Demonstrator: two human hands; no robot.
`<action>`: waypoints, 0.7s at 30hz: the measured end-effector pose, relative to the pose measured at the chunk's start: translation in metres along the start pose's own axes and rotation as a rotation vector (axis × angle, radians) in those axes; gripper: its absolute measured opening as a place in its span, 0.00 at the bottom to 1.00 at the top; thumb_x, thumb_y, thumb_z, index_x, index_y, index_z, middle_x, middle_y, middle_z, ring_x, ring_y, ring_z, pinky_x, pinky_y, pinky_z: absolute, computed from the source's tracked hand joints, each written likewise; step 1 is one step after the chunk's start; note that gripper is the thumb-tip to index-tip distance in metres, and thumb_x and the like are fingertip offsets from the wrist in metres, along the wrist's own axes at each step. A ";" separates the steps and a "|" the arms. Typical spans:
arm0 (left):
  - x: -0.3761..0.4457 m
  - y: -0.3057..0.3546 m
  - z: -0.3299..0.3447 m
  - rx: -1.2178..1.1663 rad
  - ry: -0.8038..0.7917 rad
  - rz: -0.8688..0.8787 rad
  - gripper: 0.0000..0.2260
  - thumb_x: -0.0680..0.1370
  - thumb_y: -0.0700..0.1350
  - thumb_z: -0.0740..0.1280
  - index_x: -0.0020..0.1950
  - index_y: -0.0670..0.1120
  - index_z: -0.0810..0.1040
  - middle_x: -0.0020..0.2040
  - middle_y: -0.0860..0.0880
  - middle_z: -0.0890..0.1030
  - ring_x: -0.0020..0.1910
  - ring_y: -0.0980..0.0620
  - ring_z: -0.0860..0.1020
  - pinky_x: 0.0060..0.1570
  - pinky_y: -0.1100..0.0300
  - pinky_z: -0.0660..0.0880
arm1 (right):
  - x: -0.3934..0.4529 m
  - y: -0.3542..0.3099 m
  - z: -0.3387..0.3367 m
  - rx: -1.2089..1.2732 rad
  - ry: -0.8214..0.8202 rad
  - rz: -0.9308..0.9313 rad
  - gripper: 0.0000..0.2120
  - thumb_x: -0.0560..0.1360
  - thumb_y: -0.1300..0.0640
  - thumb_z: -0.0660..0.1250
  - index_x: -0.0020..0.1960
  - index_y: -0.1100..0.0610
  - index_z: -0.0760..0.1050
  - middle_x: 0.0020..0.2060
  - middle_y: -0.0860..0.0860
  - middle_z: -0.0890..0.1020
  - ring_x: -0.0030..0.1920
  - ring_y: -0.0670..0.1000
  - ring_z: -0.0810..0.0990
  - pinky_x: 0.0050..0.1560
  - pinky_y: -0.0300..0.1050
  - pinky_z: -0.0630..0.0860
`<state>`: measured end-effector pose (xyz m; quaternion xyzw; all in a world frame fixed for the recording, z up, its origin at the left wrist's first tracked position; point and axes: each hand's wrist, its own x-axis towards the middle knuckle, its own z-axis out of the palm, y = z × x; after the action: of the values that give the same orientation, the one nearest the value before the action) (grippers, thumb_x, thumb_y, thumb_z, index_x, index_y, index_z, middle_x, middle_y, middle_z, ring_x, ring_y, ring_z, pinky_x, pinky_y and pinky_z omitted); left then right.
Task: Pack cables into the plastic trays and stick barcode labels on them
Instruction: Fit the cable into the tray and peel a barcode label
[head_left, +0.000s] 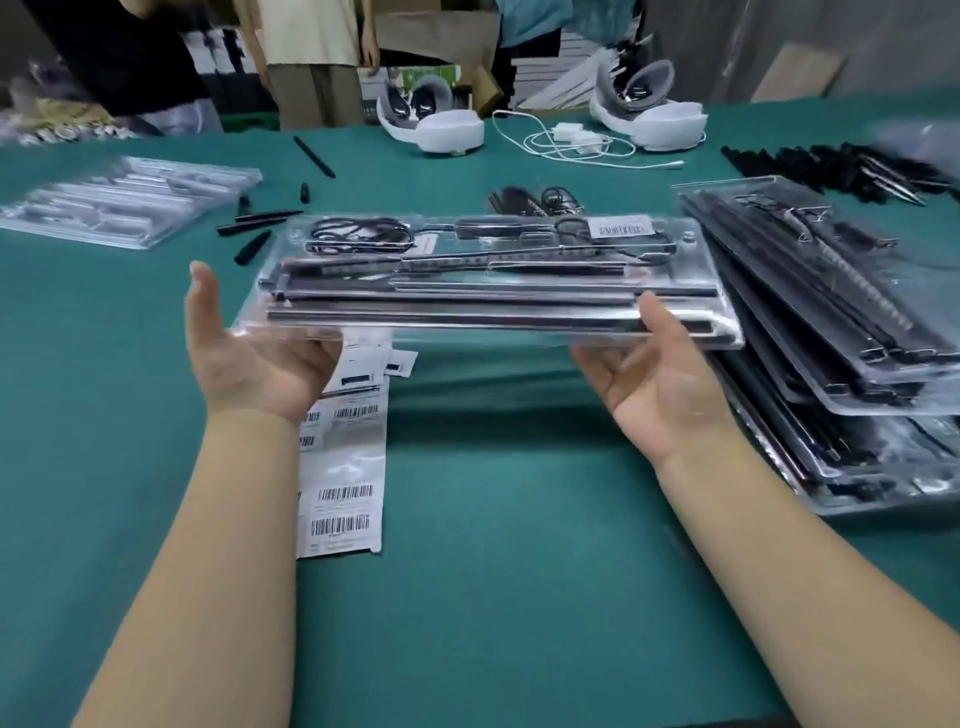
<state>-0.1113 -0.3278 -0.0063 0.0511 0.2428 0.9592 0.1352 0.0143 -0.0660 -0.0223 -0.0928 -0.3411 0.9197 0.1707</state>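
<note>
Left hand (260, 358) and right hand (657, 374), palms up with fingers curled under its near edge, grip the packed tray (488, 280) mid-frame — long axis left to right, barcode label (621, 227) at its far right.

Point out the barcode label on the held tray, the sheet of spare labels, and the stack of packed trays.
barcode label (621, 227): head view, middle of the sticker.
sheet of spare labels (343, 499): head view, a lower barcode.
stack of packed trays (831, 332): head view, top tray's lid.
</note>
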 end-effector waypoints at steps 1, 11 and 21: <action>-0.001 0.001 0.002 0.021 -0.023 0.000 0.23 0.72 0.59 0.66 0.58 0.42 0.79 0.46 0.48 0.81 0.39 0.52 0.79 0.36 0.63 0.76 | -0.002 -0.003 0.000 -0.001 -0.079 0.031 0.41 0.59 0.44 0.78 0.65 0.60 0.68 0.54 0.60 0.80 0.49 0.58 0.82 0.46 0.50 0.80; 0.011 0.012 0.004 0.040 0.292 -0.014 0.06 0.80 0.45 0.61 0.45 0.45 0.73 0.39 0.50 0.81 0.37 0.52 0.83 0.40 0.61 0.80 | -0.018 -0.016 -0.002 0.129 -0.615 0.342 0.52 0.67 0.23 0.44 0.70 0.65 0.67 0.67 0.67 0.70 0.67 0.70 0.66 0.66 0.73 0.58; 0.008 -0.002 0.008 0.090 0.166 -0.053 0.08 0.75 0.47 0.62 0.47 0.43 0.77 0.45 0.45 0.81 0.46 0.45 0.81 0.50 0.49 0.78 | -0.008 -0.018 -0.013 -0.030 -1.024 0.574 0.31 0.72 0.53 0.60 0.68 0.71 0.61 0.59 0.73 0.72 0.42 0.61 0.83 0.37 0.46 0.78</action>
<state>-0.1166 -0.3199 -0.0001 -0.0288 0.2973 0.9444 0.1375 0.0298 -0.0486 -0.0193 0.2722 -0.3541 0.8520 -0.2731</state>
